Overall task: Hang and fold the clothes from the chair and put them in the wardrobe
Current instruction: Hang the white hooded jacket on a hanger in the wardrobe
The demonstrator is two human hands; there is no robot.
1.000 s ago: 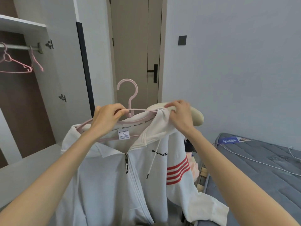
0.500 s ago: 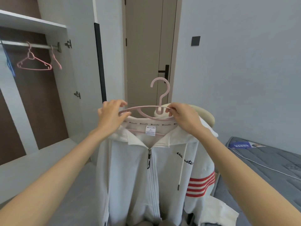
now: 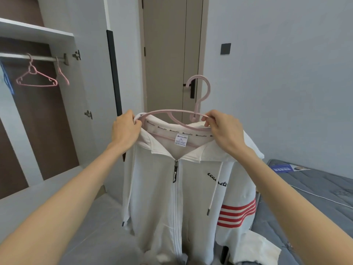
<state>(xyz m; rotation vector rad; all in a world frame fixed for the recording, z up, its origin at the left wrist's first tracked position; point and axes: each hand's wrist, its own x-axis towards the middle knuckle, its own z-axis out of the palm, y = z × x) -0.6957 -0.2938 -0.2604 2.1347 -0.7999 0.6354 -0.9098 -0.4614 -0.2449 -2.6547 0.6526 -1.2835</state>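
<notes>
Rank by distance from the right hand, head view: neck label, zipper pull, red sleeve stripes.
1. neck label: just left of the right hand, which grips the hanger.
2. zipper pull: lower left, at the chest.
3. red sleeve stripes: farthest, well below on the hoodie.

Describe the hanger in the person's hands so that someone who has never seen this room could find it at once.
Look at the beige door; in front of it the left hand and right hand hold up a white hoodie. The pink hanger sits in its neck, hook rising above. Unlike the two bare hangers on the wardrobe rail, it carries a garment.
</notes>
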